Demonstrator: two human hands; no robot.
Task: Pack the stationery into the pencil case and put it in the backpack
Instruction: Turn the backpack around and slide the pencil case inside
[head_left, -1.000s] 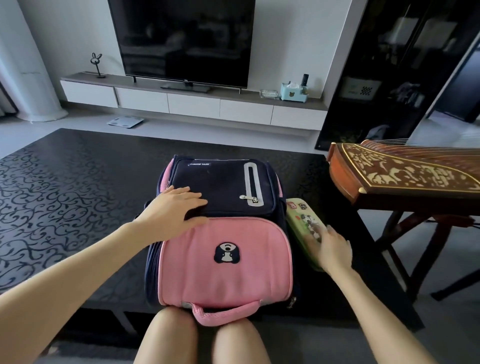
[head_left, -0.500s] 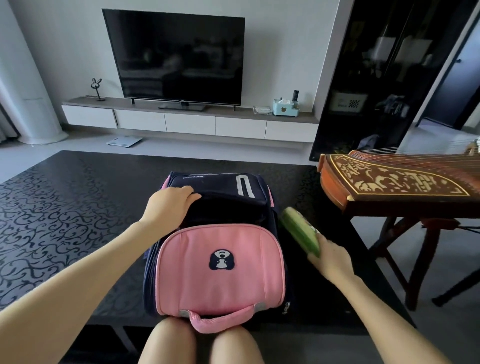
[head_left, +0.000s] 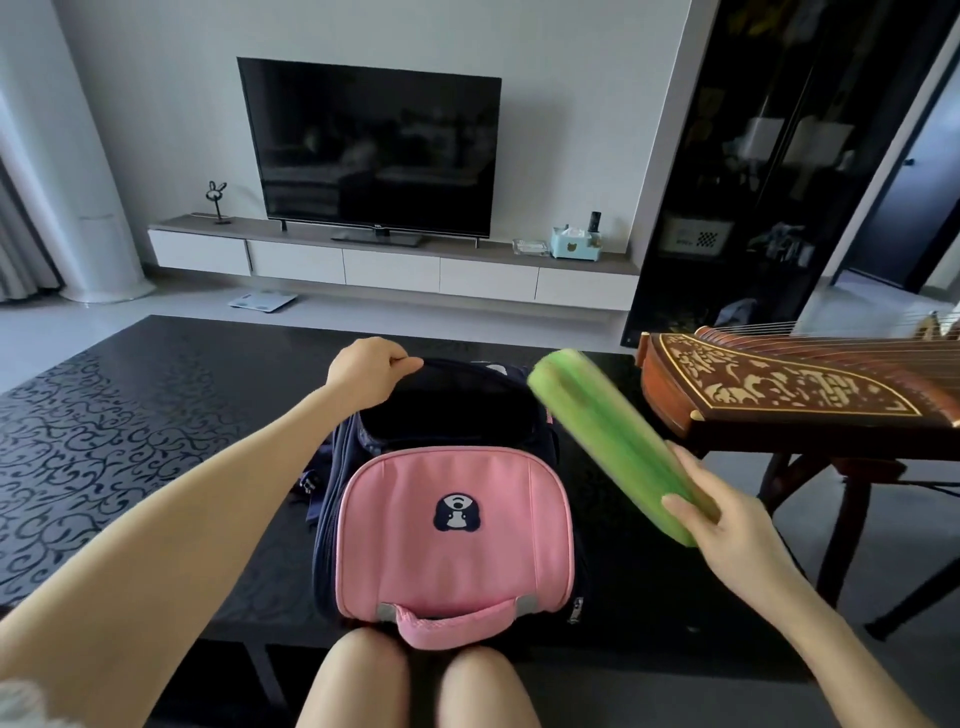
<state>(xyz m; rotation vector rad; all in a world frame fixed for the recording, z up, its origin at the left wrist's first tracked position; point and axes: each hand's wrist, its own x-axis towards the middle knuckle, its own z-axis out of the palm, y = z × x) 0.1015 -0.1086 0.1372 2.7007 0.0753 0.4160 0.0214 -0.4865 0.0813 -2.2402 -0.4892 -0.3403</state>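
A pink and navy backpack (head_left: 454, 530) lies on the black patterned table (head_left: 135, 441) in front of my knees. Its main compartment gapes open, dark inside. My left hand (head_left: 366, 366) grips the far rim of the navy flap and holds it up. My right hand (head_left: 722, 519) grips the near end of a green pencil case (head_left: 605, 434), blurred by motion. The case is in the air, angled up and to the left, its far end beside the right edge of the backpack's opening.
A wooden zither (head_left: 795, 387) on a dark stand sits close to the right of the table. Beyond the table are a TV (head_left: 371, 148) on a low white cabinet (head_left: 395, 265), a black glass cabinet (head_left: 769, 171) and a scale (head_left: 262, 300) on the floor.
My right hand has lifted the pencil case off the table and swung it up toward the backpack. My left hand has pulled the navy flap back, opening the main compartment.
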